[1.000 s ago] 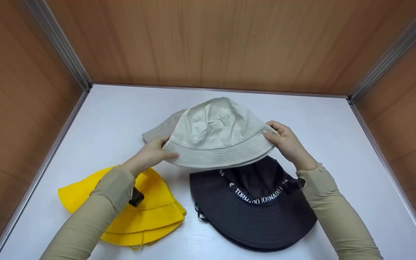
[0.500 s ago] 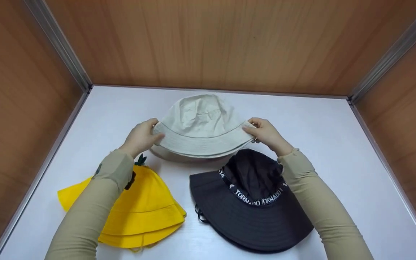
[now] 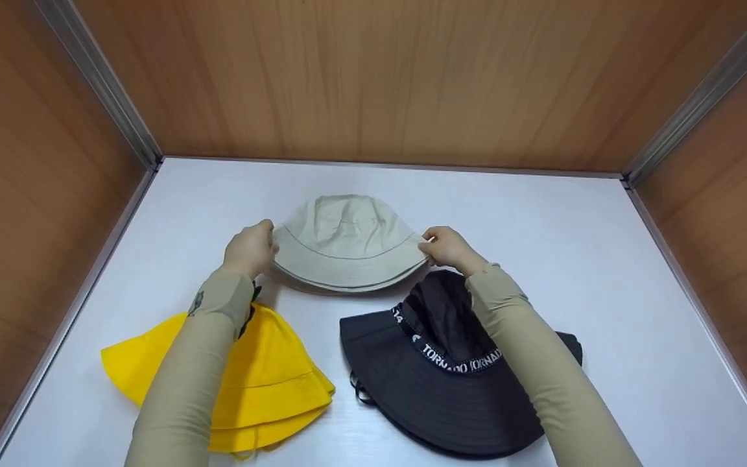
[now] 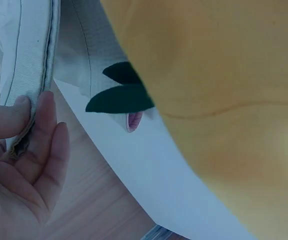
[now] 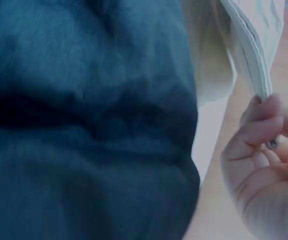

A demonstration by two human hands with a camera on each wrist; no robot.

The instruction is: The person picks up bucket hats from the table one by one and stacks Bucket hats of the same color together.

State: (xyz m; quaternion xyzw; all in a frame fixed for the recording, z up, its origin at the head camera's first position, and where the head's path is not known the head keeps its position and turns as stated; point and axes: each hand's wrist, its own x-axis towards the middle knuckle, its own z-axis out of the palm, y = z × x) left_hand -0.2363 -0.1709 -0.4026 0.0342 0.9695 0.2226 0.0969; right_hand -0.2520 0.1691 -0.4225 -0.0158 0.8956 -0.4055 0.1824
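A pale cream bucket hat (image 3: 351, 250) is spread between my two hands at the back middle of the table, crown away from me. My left hand (image 3: 251, 248) pinches the left end of its brim; in the left wrist view the thumb and fingers (image 4: 46, 117) close on the stitched edge. On the other side my right hand (image 3: 451, 250) pinches the right end of the brim, as the right wrist view shows at the fingertips (image 5: 268, 107). Beneath the cream hat lies a greyer beige hat (image 5: 211, 55), almost wholly covered in the head view.
Under my left forearm lies a yellow bucket hat (image 3: 276, 370) with dark green leaves (image 4: 119, 99) at its top. A black wide-brimmed hat (image 3: 438, 395) with white lettering lies at right, partly under my right forearm. Wooden panels (image 3: 373, 84) enclose the white table (image 3: 607, 272).
Both hands have carried the cream hat leftward, then lowered it toward the table. It now covers the beige hat that stuck out at its left. The yellow and black hats stay put.
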